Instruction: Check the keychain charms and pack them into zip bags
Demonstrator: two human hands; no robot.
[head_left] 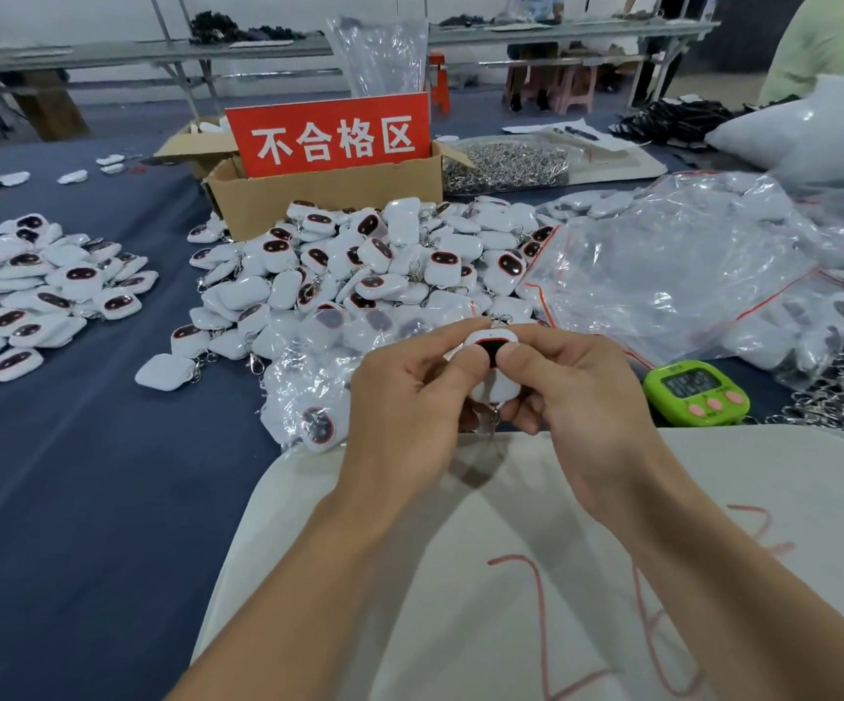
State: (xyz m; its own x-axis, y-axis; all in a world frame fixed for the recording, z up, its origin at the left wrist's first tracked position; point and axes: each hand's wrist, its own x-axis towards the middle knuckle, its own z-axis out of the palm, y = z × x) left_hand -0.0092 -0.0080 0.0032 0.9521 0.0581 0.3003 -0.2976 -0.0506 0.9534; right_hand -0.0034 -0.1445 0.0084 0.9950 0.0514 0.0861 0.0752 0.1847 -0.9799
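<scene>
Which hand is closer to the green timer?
Right. The right hand holds the charm just left of the green timer; the left hand grips the same charm from the far side.

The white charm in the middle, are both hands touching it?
Touching. The head view shows the left hand and the right hand both pinching the white charm, with their thumbs pressed on its face.

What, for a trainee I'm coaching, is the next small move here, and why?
Probably turn the white square keychain charm with its dark, red-rimmed face over to check the back: left hand and right hand both pinch it face up, metal clasp dangling below.
</scene>
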